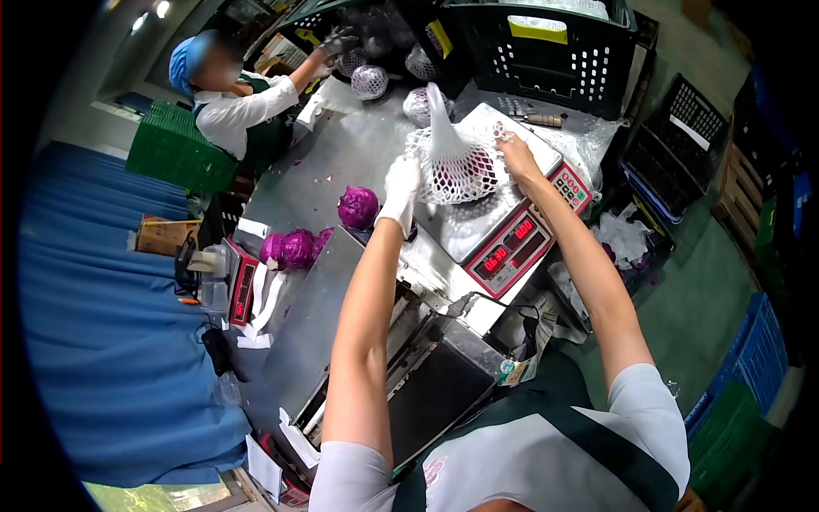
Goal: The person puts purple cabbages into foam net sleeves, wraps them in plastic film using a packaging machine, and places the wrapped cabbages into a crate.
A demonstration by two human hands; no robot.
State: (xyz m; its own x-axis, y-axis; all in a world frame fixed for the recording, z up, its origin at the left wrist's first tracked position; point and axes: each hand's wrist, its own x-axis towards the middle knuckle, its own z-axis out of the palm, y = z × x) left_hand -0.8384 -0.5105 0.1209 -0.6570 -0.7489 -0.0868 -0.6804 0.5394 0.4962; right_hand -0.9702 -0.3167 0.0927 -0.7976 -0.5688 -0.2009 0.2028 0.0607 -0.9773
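A white foam net sleeve [461,175] is stretched wide between my two hands above the scale's metal plate. Its gathered end stands up in the middle, and I cannot make out whether anything is inside it. My left hand [401,183], in a white glove, is closed on the sleeve's left edge. The bare fingers of my right hand [517,159] pinch its right edge. Below sits the digital scale [533,235] with red lit digits. A peeled purple cabbage [358,206] lies to the left of my gloved hand, and a netted cabbage [420,107] rests just behind the sleeve.
Across the table a co-worker [243,111] in a blue cap reaches with gloved hands toward netted cabbages [369,83] by a black crate. Another large black crate [546,60] stands at the back right. More bare cabbages [298,248] and a second scale [243,286] are at left.
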